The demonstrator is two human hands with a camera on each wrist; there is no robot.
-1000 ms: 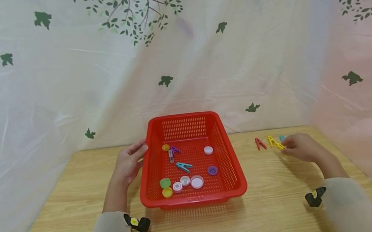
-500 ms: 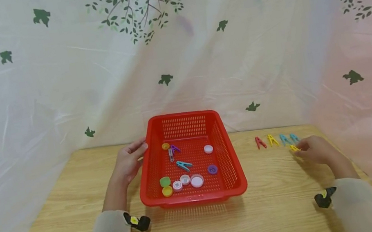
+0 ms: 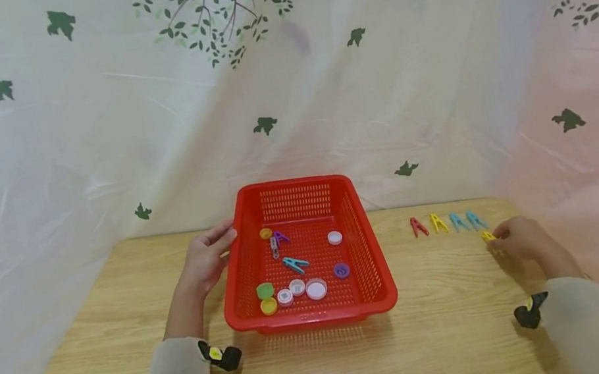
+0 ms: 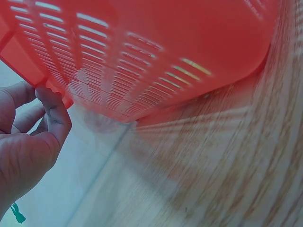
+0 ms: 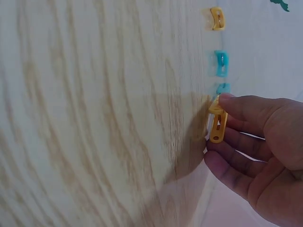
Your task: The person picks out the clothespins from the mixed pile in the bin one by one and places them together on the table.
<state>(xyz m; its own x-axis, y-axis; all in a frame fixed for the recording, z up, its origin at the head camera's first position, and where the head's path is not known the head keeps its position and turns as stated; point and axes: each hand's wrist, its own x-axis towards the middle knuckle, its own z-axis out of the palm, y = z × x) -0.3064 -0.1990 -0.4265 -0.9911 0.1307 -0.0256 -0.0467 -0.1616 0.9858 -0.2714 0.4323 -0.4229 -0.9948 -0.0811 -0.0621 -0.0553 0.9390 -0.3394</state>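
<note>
Head view: the right hand (image 3: 521, 237) pinches a yellow clip (image 3: 487, 236), long axis seemingly near-to-far, just right of and nearer than the row's rightmost blue clip (image 3: 472, 217); the left hand (image 3: 205, 261), well apart, grips the red basket (image 3: 313, 315).

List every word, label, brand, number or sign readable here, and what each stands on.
Readable text: none in any view.
Yellow patch on the left wrist camera: too small to tell if printed.
Purple cap in the red basket: inner mark, too small to read.
Held yellow clip: no lettering visible.
</note>
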